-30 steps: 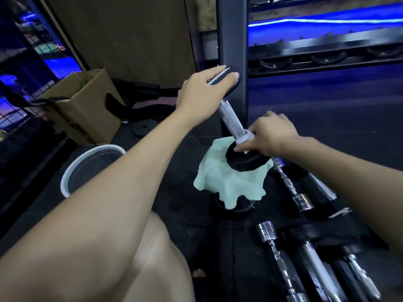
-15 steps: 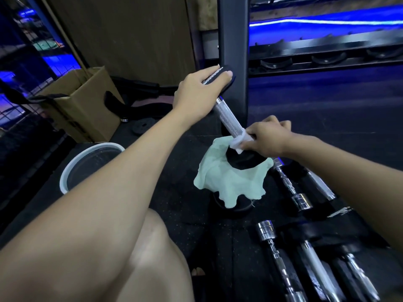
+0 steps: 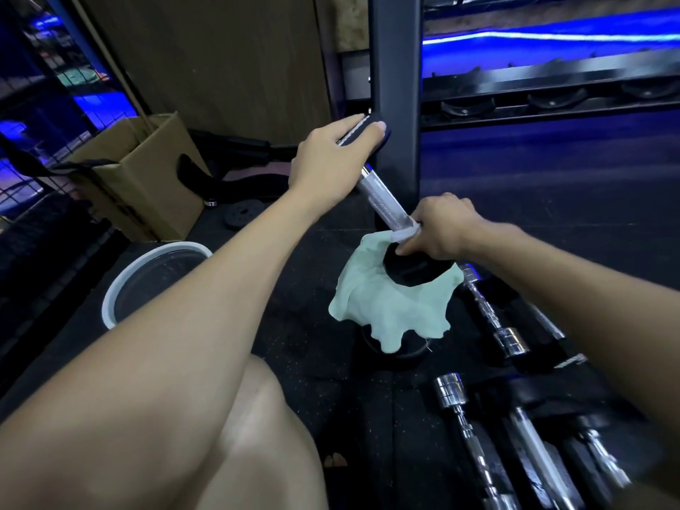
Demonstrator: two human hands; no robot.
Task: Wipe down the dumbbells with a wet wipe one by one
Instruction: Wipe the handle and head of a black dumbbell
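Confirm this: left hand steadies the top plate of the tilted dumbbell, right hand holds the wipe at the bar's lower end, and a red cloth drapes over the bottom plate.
One detail is wrong. The cloth draped over the bottom plate is pale green, not red, as the head view shows. The rest stands: left hand on the top plate, right hand holding the wipe.

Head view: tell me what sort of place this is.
Most likely a gym's free-weights area. A dumbbell rack with empty cradles runs along the back, chrome dumbbell bars lie on the speckled rubber floor, and a loose weight plate sits near a cardboard box.
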